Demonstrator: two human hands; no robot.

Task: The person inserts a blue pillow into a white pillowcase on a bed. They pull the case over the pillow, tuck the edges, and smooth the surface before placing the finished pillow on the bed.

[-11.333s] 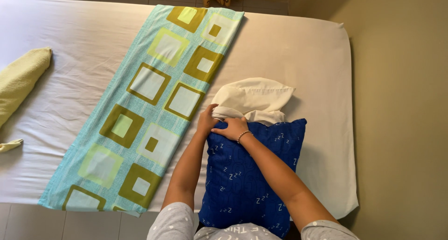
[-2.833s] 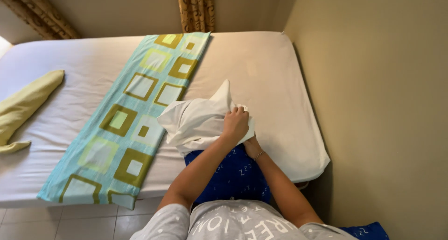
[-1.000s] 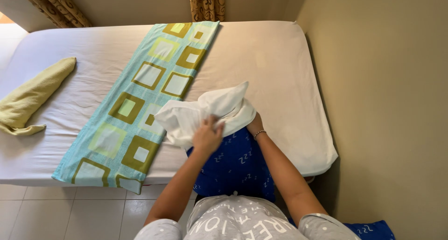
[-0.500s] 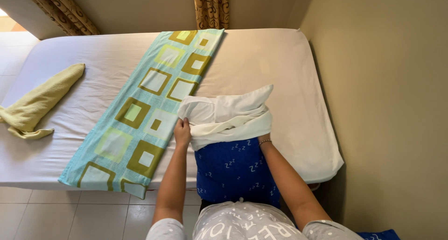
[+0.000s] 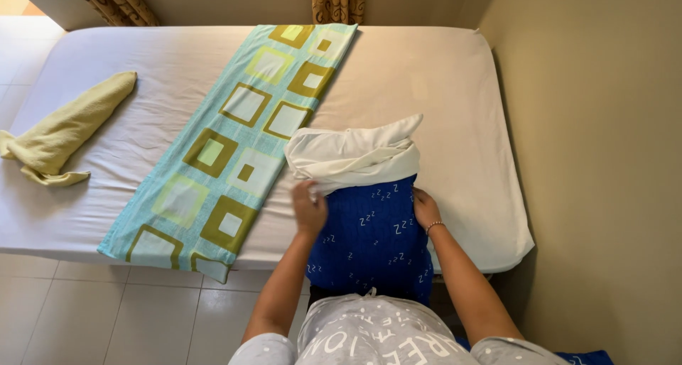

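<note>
Pillow [image 5: 373,241] in blue stands on end at the near edge of the bed [image 5: 440,88], its top capped by the bunched white pillowcase [image 5: 352,155]. Your left hand [image 5: 310,210] and right hand [image 5: 425,207] have fingers closed on the case's rim either side of the pillow; judging from this, you're mid-sleeving, and the next move calls for an even downward pull.

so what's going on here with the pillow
A person stands at the bed holding a blue pillow upright against its edge. A white pillowcase is bunched over the pillow's top end. The left hand and right hand grip the case's edge at either side. A patterned teal cloth and a yellow towel lie on the bed.
</note>
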